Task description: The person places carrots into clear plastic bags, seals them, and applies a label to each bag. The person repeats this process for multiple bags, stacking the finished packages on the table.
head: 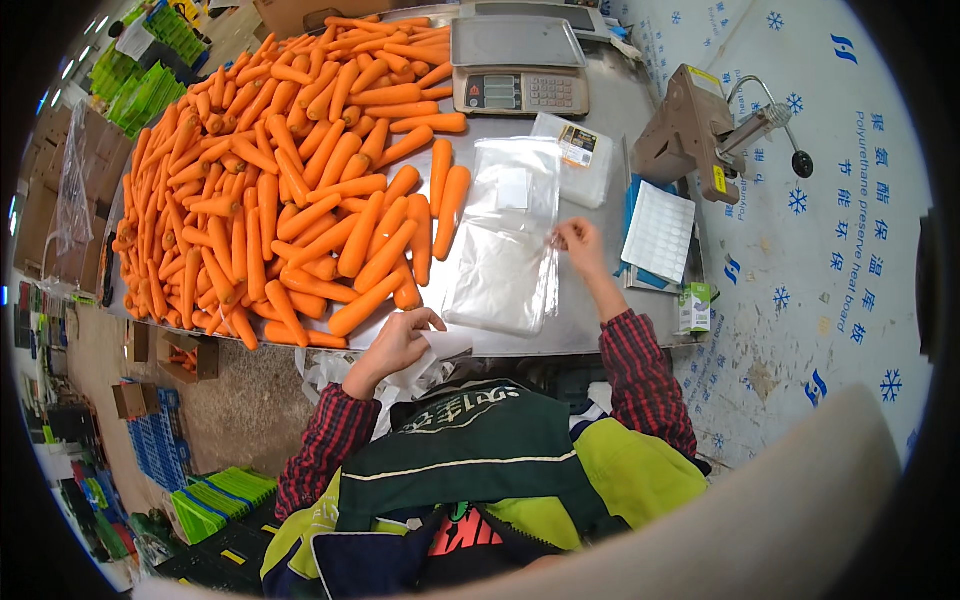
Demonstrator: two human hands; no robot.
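Note:
My left hand (396,346) pinches a white slip of paper (448,343) at the table's front edge. Fingers bent together, my right hand (581,244) hovers by the right edge of a stack of clear plastic bags (499,281); whether anything is between the fingertips is too small to tell. A small white card (514,188) lies on or in the upper part of the bags. Behind them is a packet of clear bags (585,166) with a black-and-gold label. Left of the bags, a large heap of orange carrots (300,195) covers much of the metal table (525,343).
A digital scale (521,86) stands at the back. To the right are a bench-mounted bag-neck sealer (686,127), a sheet of round white stickers (658,232) and a small green-and-white box (695,307). A wall panel (795,247) bounds the right side.

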